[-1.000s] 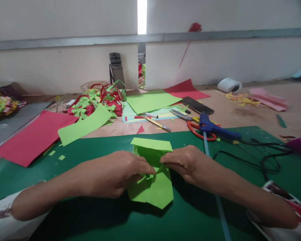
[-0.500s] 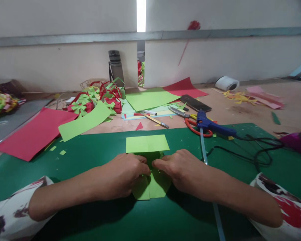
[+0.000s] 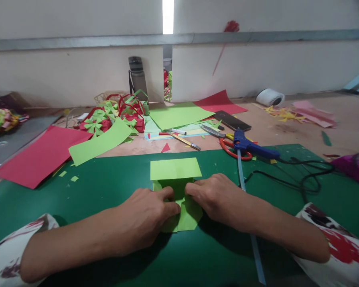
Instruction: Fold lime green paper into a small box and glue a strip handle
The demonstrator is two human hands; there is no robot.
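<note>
"Folded green paper point(image 3: 176, 169): where does it lie?"

"Pale wall point(image 3: 92, 75) behind everything. Brown bench point(image 3: 128, 149) below it. Green mat point(image 3: 107, 179) over the near part of the bench. Paper on the mat, between the two hands, a wide flap at its far end, creased down the middle."

"Next size down?"

"Red sheet point(image 3: 43, 157), left, overlapping the mat's far edge."

"Hands?"

"Left hand point(image 3: 149, 215): thumb and bent forefinger grasping the paper's left folds. Right hand point(image 3: 214, 197): fingertips pinching its right side. Finer detail hidden under the knuckles."

"Tools?"

"Blue glue gun point(image 3: 255, 149) to the right, at the mat's far edge. Scissors point(image 3: 213, 132) touching it, red handle partly beneath. Yellow cutter point(image 3: 185, 141) beyond the mat, on the bench."

"Smallest?"

"Green scraps point(image 3: 74, 178), left, on the mat."
</note>
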